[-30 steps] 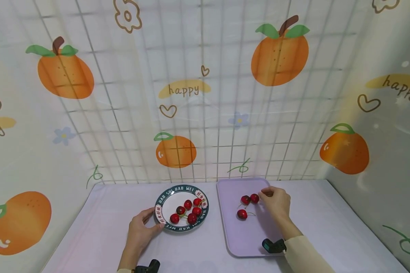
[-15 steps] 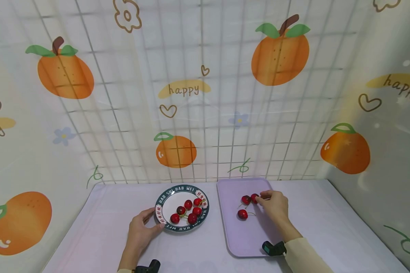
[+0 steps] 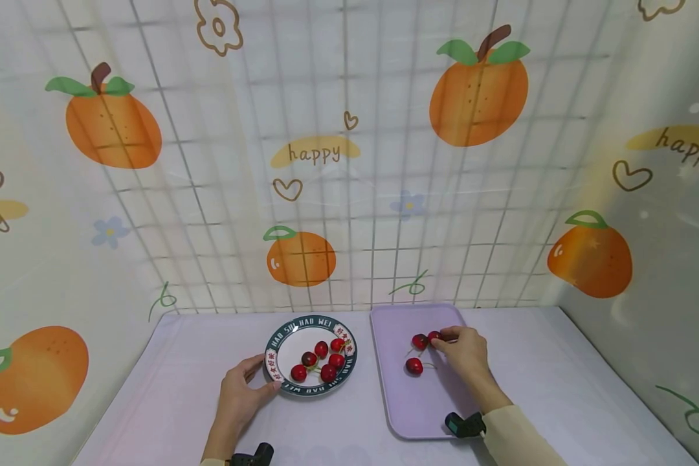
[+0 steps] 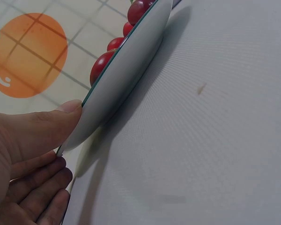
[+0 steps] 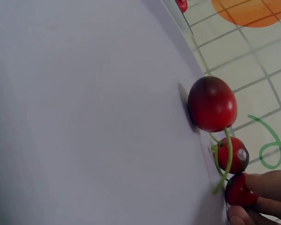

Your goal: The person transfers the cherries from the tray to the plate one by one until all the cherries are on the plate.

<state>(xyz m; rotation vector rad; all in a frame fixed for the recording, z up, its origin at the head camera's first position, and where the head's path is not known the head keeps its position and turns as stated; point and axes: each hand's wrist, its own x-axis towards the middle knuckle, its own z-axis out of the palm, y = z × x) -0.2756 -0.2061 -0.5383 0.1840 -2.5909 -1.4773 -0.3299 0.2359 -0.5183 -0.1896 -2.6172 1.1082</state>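
My left hand holds the left edge of a white plate with a dark green patterned rim. In the left wrist view the thumb lies against that rim, the other fingers loosely bent below it. Several red cherries, some with green stems, lie on the plate. Over the purple tray, my right hand pinches a cherry between thumb and fingers. A darker cherry touches it on the left, and another cherry with a stem lies nearer on the tray.
Plate and tray stand side by side on a white table, with a gap between them. Behind rises a wire grid covered by a curtain printed with oranges. Black cameras sit on both wrists.
My right hand has moved slightly left and now has its fingertips on the right-hand cherry. The left hand, plate and tray stay where they were.
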